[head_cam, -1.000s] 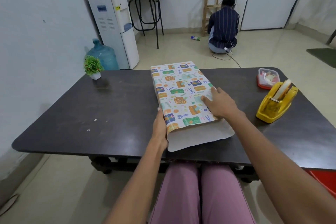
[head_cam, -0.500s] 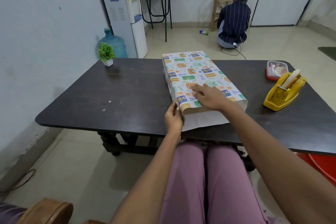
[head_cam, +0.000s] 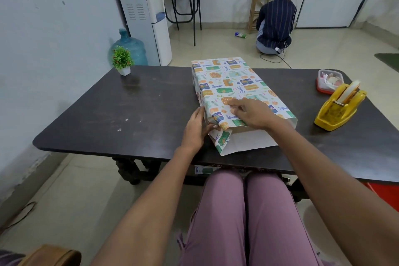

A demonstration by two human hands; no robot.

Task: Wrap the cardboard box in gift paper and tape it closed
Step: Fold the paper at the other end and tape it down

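The cardboard box, covered in patterned gift paper, lies lengthwise on the dark table. At its near end the paper stands open, its white inside flap lying on the table. My left hand presses the near left side of the paper inward at the box's corner. On top of the box near that end rests my right hand, its fingers stretched toward the left and holding the paper down. A yellow tape dispenser stands to the right, apart from both hands.
A small clear container with a red lid sits behind the dispenser. A potted plant stands at the far left corner. Beyond the table are a water dispenser, a blue bottle and a crouching person.
My right hand has slid leftward along the box's top. My left hand has moved from the box's side to the near corner, tucking the paper's side in. The view has pulled back.
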